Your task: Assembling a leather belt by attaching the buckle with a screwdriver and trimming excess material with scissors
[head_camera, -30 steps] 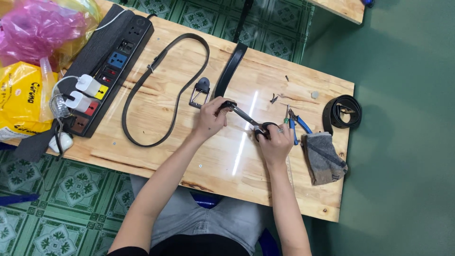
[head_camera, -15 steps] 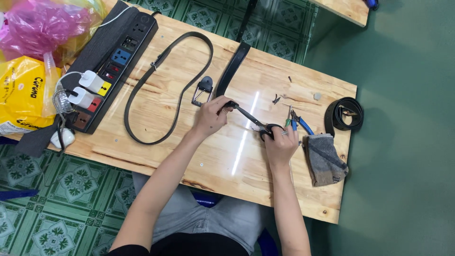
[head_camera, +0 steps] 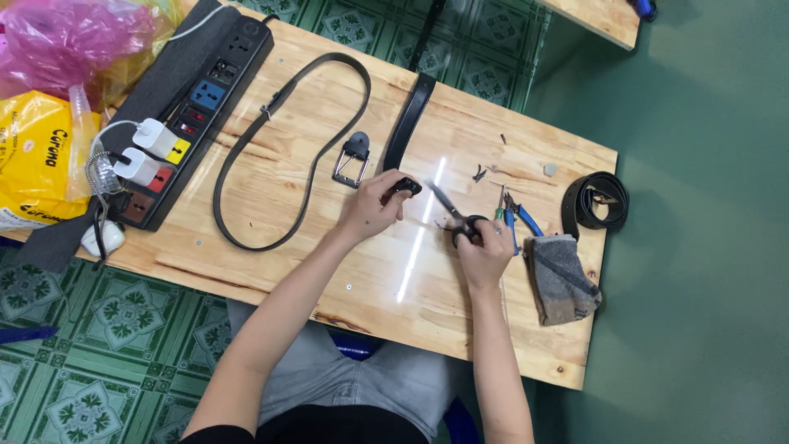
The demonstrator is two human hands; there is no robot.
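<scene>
— What's each hand doing?

— The left hand (head_camera: 371, 207) has its grip closed on the end of a black belt strap (head_camera: 408, 131), which runs to the far edge of the wooden desk (head_camera: 271, 255). The right hand (head_camera: 485, 251) grips scissors (head_camera: 450, 212), blades pointing at the strap end.

— Nearby?

— A metal buckle (head_camera: 352, 161) just left; pliers (head_camera: 514, 215) and a grey cloth (head_camera: 560, 279) to the right.
</scene>
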